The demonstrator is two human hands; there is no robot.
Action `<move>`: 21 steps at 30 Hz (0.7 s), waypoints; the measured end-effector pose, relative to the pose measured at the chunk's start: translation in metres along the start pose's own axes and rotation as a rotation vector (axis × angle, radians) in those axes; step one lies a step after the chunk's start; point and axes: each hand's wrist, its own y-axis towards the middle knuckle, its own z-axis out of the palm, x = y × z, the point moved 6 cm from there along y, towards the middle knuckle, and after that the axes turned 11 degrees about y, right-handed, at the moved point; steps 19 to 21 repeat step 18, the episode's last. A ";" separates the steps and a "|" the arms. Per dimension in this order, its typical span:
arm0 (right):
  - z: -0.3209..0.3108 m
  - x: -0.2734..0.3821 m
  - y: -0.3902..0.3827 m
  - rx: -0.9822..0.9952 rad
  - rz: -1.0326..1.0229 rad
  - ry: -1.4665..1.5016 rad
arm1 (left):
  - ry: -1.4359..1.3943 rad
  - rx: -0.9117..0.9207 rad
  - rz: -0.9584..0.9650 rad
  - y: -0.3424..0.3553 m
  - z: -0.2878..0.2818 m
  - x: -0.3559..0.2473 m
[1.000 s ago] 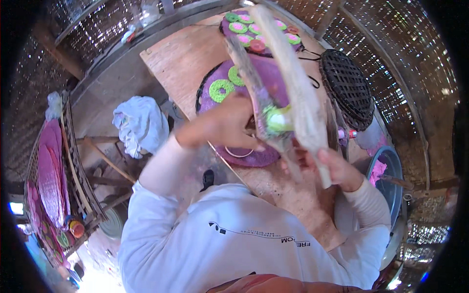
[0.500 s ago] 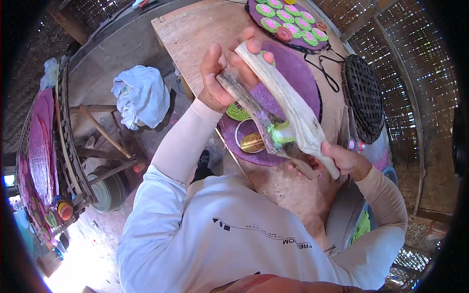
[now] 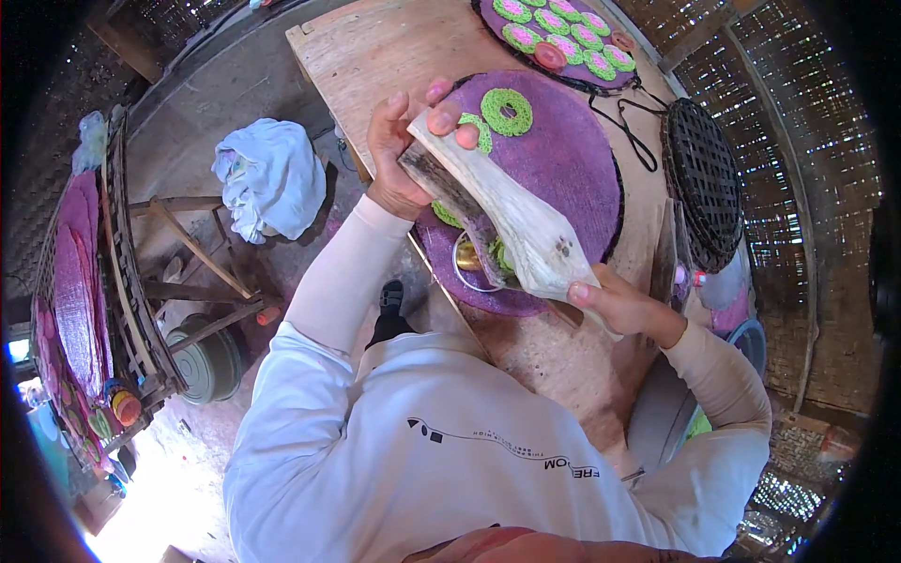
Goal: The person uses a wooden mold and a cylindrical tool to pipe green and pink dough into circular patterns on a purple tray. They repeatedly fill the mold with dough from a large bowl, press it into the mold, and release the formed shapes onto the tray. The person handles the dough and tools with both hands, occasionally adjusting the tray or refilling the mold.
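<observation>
Both my hands hold a wooden lever press, a pale upper arm lying over a darker lower one. My left hand is wrapped round the arms' far-left ends. Near the other end, my right hand grips the press with its thumb on top. Green dough shows between the arms, and a brass-coloured cylinder sticks out beneath, partly hidden. Below the press lies a round purple mat, bearing a green lacy dough ring and a partly hidden strand of green dough beside my left fingers.
A wooden table carries the mat. At the far edge, another purple mat holds several green-and-pink rings. A black woven tray leans at right, by a grey tub. A white cloth bundle stands left, near a wooden rack.
The two arms of the press have come closer together, and the green dough between them is mostly hidden. My hands and the press have shifted left, uncovering the green ring on the mat.
</observation>
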 end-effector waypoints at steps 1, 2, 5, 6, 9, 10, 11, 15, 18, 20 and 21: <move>0.001 0.002 -0.001 -0.017 -0.012 0.020 | -0.012 -0.033 0.001 -0.003 -0.002 0.002; 0.003 0.005 -0.004 -0.037 -0.024 0.040 | -0.026 -0.064 0.001 -0.006 -0.006 0.005; 0.000 0.013 -0.011 -0.083 -0.009 0.064 | -0.044 -0.168 0.007 -0.012 -0.016 0.015; -0.002 0.015 -0.015 -0.095 0.005 0.065 | -0.047 -0.204 0.012 -0.013 -0.020 0.019; -0.011 0.019 -0.028 -0.137 0.226 0.023 | -0.075 -0.224 0.013 -0.010 -0.025 0.029; -0.013 0.024 -0.030 -0.160 0.230 -0.022 | -0.025 -0.190 -0.005 -0.007 -0.023 0.031; -0.016 0.029 -0.031 -0.183 0.233 -0.069 | -0.052 -0.174 -0.001 -0.005 -0.025 0.031; -0.024 0.022 -0.027 -0.205 0.286 -0.142 | -0.108 -0.061 -0.006 0.008 -0.029 0.026; -0.014 0.033 -0.015 -0.239 0.083 -0.124 | -0.094 0.027 -0.008 0.014 -0.025 0.013; -0.014 0.033 -0.015 -0.239 0.083 -0.124 | -0.094 0.027 -0.008 0.014 -0.025 0.013; -0.014 0.033 -0.015 -0.239 0.083 -0.124 | -0.094 0.027 -0.008 0.014 -0.025 0.013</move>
